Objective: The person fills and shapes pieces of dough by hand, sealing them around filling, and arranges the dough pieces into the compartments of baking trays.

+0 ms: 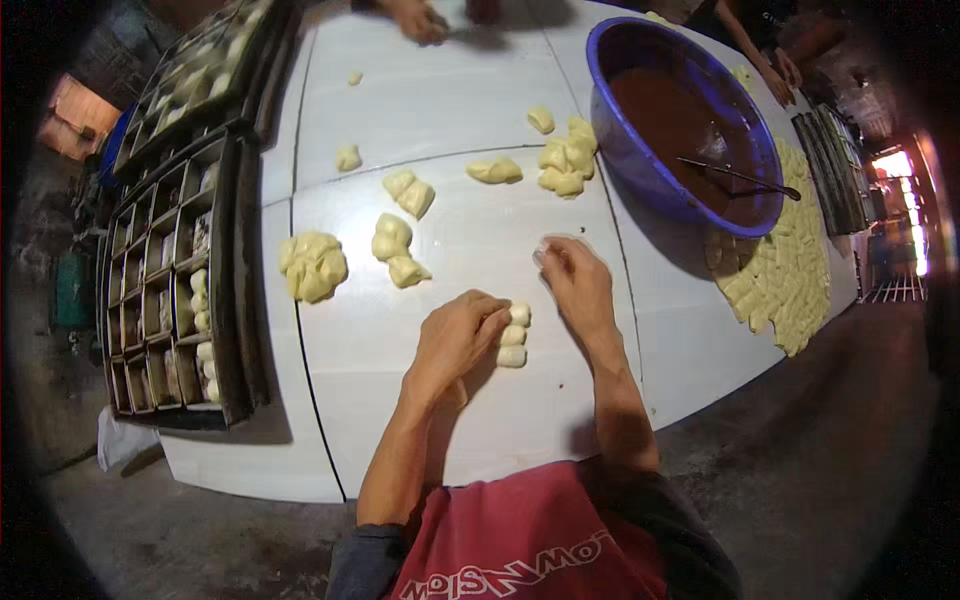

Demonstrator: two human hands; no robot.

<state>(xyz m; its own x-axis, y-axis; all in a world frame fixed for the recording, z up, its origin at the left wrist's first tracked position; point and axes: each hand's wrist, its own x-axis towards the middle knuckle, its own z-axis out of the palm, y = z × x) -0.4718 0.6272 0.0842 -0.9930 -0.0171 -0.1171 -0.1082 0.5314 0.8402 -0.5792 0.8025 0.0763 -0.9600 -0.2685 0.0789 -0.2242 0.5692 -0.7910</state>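
Three dough rolls (512, 338) lie toward the worktop's (510, 430) near edge; I judge them light, soft and easily dented, best cupped at both ends. My left hand (462, 335) curls at their left ends, grip unclear. My right hand (577, 285), half-curled, sits apart rightward; I can't tell what it holds.

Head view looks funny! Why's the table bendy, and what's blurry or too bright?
Head view: fisheye distortion bends the edges of the white table; in that same view, a co-worker's hand looks blurry, the dough rolls clearer, and the bright opening at right glares.
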